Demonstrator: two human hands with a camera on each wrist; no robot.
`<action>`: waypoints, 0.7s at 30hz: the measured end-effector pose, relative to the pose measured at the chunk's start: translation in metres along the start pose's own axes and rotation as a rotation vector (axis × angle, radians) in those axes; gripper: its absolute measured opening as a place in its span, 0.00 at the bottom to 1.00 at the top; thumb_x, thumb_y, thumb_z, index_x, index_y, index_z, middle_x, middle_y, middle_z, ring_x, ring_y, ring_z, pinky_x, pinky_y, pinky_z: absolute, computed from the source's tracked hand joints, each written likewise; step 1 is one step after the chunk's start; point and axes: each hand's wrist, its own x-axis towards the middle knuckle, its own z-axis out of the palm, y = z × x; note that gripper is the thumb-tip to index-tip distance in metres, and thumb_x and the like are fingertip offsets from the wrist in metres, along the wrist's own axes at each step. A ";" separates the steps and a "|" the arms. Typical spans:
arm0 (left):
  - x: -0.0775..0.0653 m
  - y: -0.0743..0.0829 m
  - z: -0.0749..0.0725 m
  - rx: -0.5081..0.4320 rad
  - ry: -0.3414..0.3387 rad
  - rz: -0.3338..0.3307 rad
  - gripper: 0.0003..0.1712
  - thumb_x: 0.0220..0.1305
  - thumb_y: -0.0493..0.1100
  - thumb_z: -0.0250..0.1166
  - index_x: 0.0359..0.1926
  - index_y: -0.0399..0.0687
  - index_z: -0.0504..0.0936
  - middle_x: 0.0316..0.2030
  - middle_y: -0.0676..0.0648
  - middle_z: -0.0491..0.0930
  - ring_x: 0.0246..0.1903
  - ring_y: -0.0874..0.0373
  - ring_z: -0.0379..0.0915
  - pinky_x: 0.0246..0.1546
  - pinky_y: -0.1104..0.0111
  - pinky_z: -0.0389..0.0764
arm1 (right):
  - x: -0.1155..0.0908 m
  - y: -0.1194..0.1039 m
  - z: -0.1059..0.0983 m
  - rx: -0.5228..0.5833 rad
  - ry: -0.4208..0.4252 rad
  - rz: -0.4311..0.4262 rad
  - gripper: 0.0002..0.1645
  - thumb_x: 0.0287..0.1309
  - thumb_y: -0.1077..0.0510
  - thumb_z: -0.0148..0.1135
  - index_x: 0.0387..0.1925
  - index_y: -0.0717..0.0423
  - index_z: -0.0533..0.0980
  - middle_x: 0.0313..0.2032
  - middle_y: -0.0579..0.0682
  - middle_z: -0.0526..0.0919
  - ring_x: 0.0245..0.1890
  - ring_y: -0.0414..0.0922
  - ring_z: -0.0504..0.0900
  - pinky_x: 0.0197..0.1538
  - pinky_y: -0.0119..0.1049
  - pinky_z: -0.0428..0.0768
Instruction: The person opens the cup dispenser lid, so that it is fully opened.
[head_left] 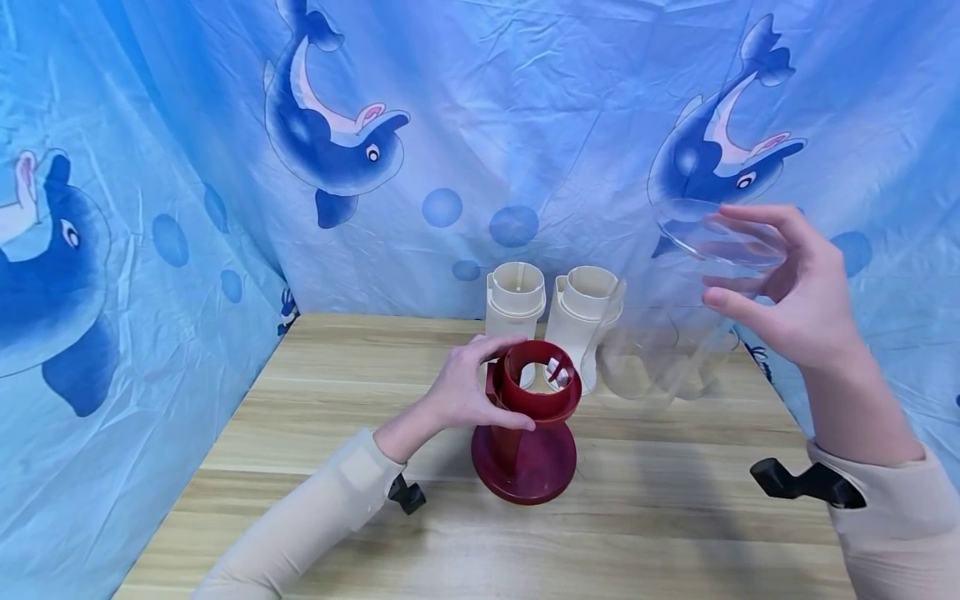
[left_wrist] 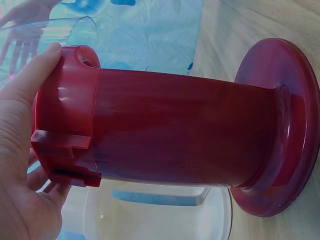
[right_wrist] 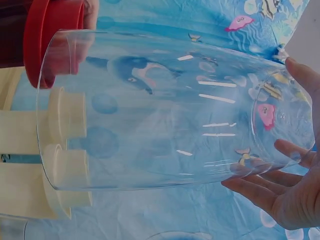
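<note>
My left hand (head_left: 461,387) grips the collar at the top of a dark red stand (head_left: 534,467), which has a tubular column and a round base on the table. Its open ring faces up, and something small and white shows inside. In the left wrist view the red stand (left_wrist: 185,127) has small ledges on its collar. My right hand (head_left: 806,308), raised at the right, holds a clear tapered cylinder (right_wrist: 150,150) by its narrower end, fingers and thumb around it. The wider mouth points down and left, near the red collar (right_wrist: 37,42); whether they touch I cannot tell.
Two cream stands of similar shape, one left (head_left: 516,300) and one right (head_left: 588,304), are upright behind the red one. Clear, hard-to-see vessels (head_left: 697,379) stand to their right on the wood-grain table (head_left: 337,500). A blue dolphin-print curtain (head_left: 480,108) encloses the back and sides.
</note>
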 end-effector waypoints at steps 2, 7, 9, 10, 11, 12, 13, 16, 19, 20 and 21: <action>0.000 0.000 0.000 -0.005 -0.002 0.001 0.62 0.26 0.57 0.93 0.69 0.53 0.80 0.58 0.55 0.88 0.52 0.60 0.77 0.51 0.67 0.87 | -0.002 0.001 -0.003 -0.008 0.000 0.002 0.42 0.46 0.84 0.66 0.68 0.78 0.70 0.63 0.63 0.82 0.56 0.46 0.90 0.48 0.31 0.89; 0.000 -0.001 0.001 -0.018 -0.004 0.008 0.62 0.27 0.56 0.94 0.70 0.53 0.80 0.58 0.54 0.88 0.52 0.60 0.77 0.51 0.67 0.87 | -0.007 0.002 -0.009 -0.024 0.010 0.019 0.43 0.46 0.86 0.65 0.68 0.78 0.69 0.64 0.62 0.82 0.57 0.45 0.89 0.50 0.30 0.88; -0.001 -0.002 0.001 -0.021 -0.003 0.008 0.62 0.27 0.56 0.94 0.70 0.53 0.80 0.58 0.55 0.88 0.53 0.60 0.77 0.51 0.67 0.87 | -0.009 0.002 -0.011 -0.029 0.018 0.029 0.43 0.45 0.86 0.65 0.68 0.79 0.69 0.63 0.62 0.82 0.57 0.44 0.90 0.50 0.29 0.88; -0.001 -0.002 0.001 -0.020 -0.003 0.009 0.62 0.27 0.56 0.94 0.70 0.53 0.80 0.58 0.55 0.88 0.53 0.60 0.77 0.52 0.67 0.87 | -0.010 0.003 -0.012 -0.035 0.021 0.034 0.43 0.45 0.87 0.65 0.68 0.79 0.69 0.63 0.61 0.83 0.56 0.44 0.90 0.49 0.29 0.88; -0.001 -0.002 0.001 -0.019 -0.002 0.009 0.62 0.27 0.56 0.94 0.70 0.53 0.80 0.58 0.55 0.88 0.53 0.60 0.78 0.52 0.67 0.87 | -0.011 0.003 -0.013 -0.041 0.026 0.037 0.43 0.45 0.87 0.65 0.68 0.79 0.70 0.63 0.61 0.83 0.56 0.44 0.90 0.49 0.28 0.88; -0.001 -0.003 0.001 -0.018 -0.002 0.007 0.62 0.27 0.56 0.94 0.70 0.54 0.80 0.58 0.55 0.88 0.53 0.60 0.77 0.51 0.67 0.87 | -0.012 0.003 -0.013 -0.045 0.029 0.041 0.43 0.45 0.87 0.65 0.67 0.79 0.70 0.63 0.60 0.83 0.56 0.43 0.90 0.49 0.28 0.88; -0.001 -0.002 0.001 -0.017 -0.003 0.006 0.62 0.27 0.57 0.94 0.70 0.54 0.80 0.58 0.55 0.88 0.53 0.61 0.77 0.51 0.67 0.87 | -0.013 0.002 -0.014 -0.050 0.033 0.045 0.43 0.45 0.87 0.66 0.67 0.78 0.70 0.62 0.59 0.84 0.56 0.43 0.90 0.49 0.27 0.88; -0.002 -0.003 0.000 -0.015 -0.004 0.003 0.62 0.27 0.57 0.94 0.70 0.55 0.80 0.58 0.56 0.88 0.52 0.61 0.77 0.50 0.67 0.86 | -0.016 0.002 -0.016 -0.071 0.037 0.050 0.44 0.44 0.87 0.66 0.68 0.78 0.70 0.62 0.58 0.84 0.56 0.42 0.90 0.49 0.26 0.87; -0.002 -0.003 0.000 -0.013 -0.003 0.005 0.62 0.27 0.57 0.94 0.70 0.55 0.80 0.58 0.55 0.88 0.52 0.61 0.76 0.49 0.67 0.86 | -0.018 0.001 -0.018 -0.118 0.046 0.073 0.44 0.44 0.87 0.65 0.68 0.77 0.70 0.63 0.57 0.84 0.55 0.40 0.90 0.49 0.26 0.87; -0.002 -0.003 0.000 -0.012 -0.001 0.006 0.62 0.27 0.57 0.94 0.70 0.55 0.80 0.57 0.55 0.88 0.52 0.61 0.77 0.49 0.67 0.86 | -0.019 0.001 -0.019 -0.137 0.050 0.083 0.45 0.44 0.87 0.65 0.69 0.77 0.70 0.63 0.56 0.85 0.55 0.39 0.90 0.48 0.25 0.87; -0.002 -0.003 0.000 -0.010 0.001 0.007 0.62 0.26 0.57 0.94 0.70 0.55 0.80 0.57 0.55 0.88 0.52 0.61 0.77 0.49 0.67 0.86 | -0.020 0.000 -0.020 -0.157 0.054 0.092 0.45 0.44 0.87 0.65 0.69 0.76 0.70 0.63 0.55 0.85 0.55 0.38 0.90 0.48 0.25 0.87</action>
